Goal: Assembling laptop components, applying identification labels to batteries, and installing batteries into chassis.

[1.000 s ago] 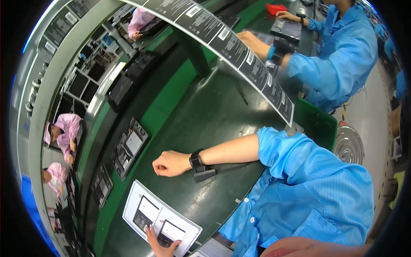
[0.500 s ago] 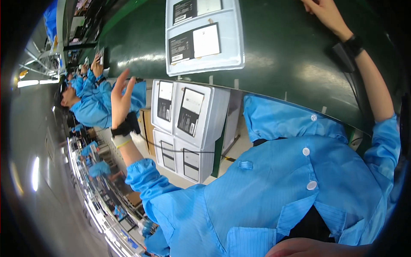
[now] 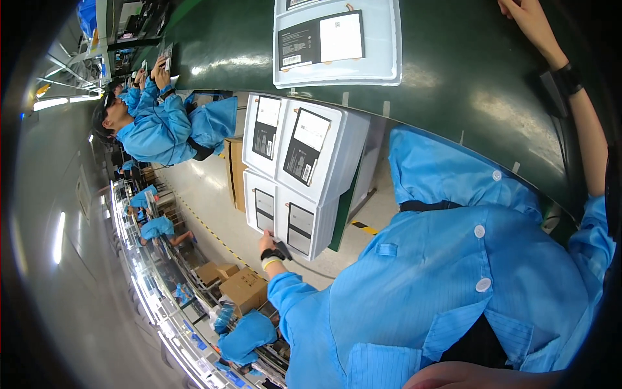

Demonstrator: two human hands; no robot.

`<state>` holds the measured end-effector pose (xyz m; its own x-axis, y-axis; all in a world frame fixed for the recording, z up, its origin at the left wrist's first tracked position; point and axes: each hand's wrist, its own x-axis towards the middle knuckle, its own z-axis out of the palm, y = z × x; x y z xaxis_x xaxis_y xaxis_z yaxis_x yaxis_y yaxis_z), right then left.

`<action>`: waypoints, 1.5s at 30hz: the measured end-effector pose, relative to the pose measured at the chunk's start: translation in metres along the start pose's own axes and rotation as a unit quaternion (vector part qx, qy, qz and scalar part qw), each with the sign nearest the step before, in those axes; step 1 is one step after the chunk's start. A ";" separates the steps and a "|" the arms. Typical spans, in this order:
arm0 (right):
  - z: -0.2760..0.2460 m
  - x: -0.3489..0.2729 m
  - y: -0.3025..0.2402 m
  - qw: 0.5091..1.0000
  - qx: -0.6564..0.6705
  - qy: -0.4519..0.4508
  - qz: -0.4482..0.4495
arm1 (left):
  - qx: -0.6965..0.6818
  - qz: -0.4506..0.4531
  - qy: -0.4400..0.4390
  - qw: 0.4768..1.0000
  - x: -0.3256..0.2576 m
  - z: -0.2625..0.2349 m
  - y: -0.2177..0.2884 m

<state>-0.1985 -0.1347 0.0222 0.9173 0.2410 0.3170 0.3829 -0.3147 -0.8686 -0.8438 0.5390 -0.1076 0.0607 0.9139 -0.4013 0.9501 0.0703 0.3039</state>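
My left hand [image 3: 266, 244], with a dark band at its wrist, is at the near edge of the lower white tray [image 3: 279, 228]. One fingertip meets the rim there; the other fingers are mostly hidden. Flat black-and-white packs that look like batteries [image 3: 307, 146] lie in the upper white tray [image 3: 337, 150], and similar grey-and-black packs [image 3: 300, 228] are in the lower one. On the green bench, another white tray [image 3: 389, 65] holds a flat pack [image 3: 321, 40]. Over the bench at the far right is my right hand [image 3: 532, 24], its fingers loosely apart and partly cut off by the picture edge, holding nothing visible.
A dark green bench [image 3: 466, 84] runs along the far side. Dark cables hang from both wrists. A co-worker in blue [image 3: 155, 129] handles a device at the left. Cardboard boxes [image 3: 245, 288] and other workers are at lower left. Striped tape [image 3: 365, 228] marks the floor.
My left hand has come down from beside the trays to the lower tray's near edge. The whole view has shifted, so the trays and my right hand appear further right and higher.
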 end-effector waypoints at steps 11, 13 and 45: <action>-0.015 -0.002 0.001 0.999 -0.004 -0.017 0.030 | -0.151 0.021 0.129 0.980 -0.007 0.005 0.050; -0.012 0.004 0.001 0.999 0.008 -0.020 0.024 | -0.014 -0.025 0.139 0.990 -0.004 0.006 0.014; -0.019 0.002 0.009 0.998 0.027 -0.019 0.046 | -0.170 0.089 0.054 0.980 -0.030 -0.128 0.122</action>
<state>-0.1908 -0.1540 0.0221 0.9428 0.2484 0.2221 0.2908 -0.2878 -0.9125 -0.7684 0.5714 0.0517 0.1654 0.9594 -0.2285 0.7693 0.0194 0.6386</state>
